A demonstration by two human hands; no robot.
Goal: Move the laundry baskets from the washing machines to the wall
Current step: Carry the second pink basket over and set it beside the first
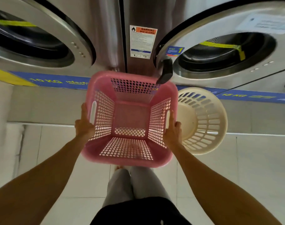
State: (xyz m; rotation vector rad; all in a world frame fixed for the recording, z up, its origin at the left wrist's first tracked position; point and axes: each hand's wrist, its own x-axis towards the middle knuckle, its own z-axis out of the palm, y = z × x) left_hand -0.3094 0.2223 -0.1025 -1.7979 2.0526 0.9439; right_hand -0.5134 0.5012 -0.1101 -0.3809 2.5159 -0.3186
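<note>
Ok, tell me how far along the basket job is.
Nothing looks delivered yet. In hand: the pink basket, empty, gripped at its sides by the left hand and right hand, in front of the washing machines. Left: the white round basket sits below the right machine.

The warning label [143,41] on the steel panel between the two washing machines has an orange header reading "WARNING" beside a flame symbol; its fine print is too small to read. The blue sticker [174,51] by the right machine's door reads "STEP 1". The blue strip [54,81] under the left machine reads "10 KG". The blue strip [245,95] under the right machine reads "15 KG".
</note>
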